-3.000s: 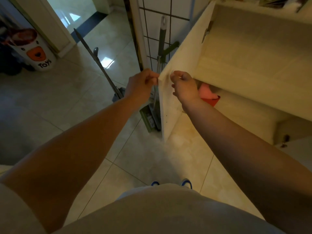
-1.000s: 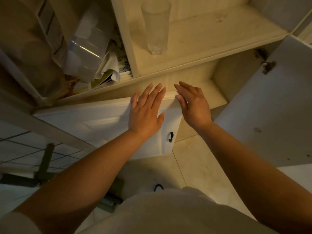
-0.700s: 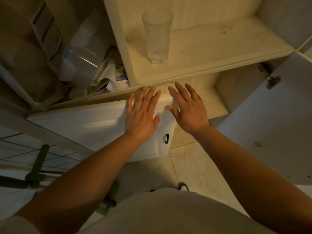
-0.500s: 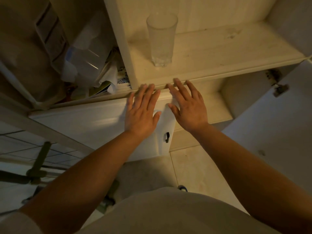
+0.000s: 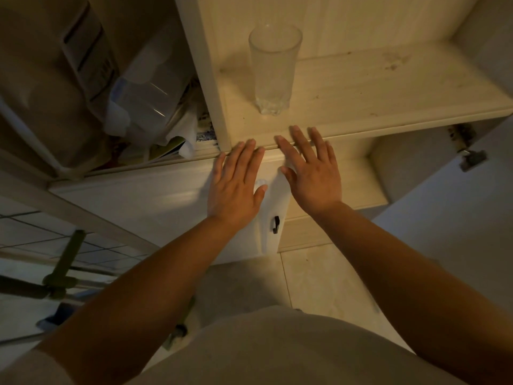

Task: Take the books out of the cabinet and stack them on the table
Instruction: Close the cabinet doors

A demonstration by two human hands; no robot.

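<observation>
The cabinet (image 5: 361, 87) has an open shelf bearing one upright drinking glass (image 5: 273, 70) at 12 o'clock. The compartment at 10 o'clock is crammed with a clear plastic container (image 5: 150, 87) over papers and books (image 5: 204, 132), blocking them. Left hand (image 5: 236, 184) and right hand (image 5: 313, 173) reach out flat, fingers straight, holding nothing, fingertips at the shelf edge. A door handle (image 5: 275, 224) sits below.

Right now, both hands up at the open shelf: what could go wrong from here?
1. The glass stands near the front edge of the shelf, just above the right hand; a reach inward could tip it off.
2. The clutter in the left compartment looks loosely piled on the printed matter; the left hand pulling that out may spill the pile.
</observation>
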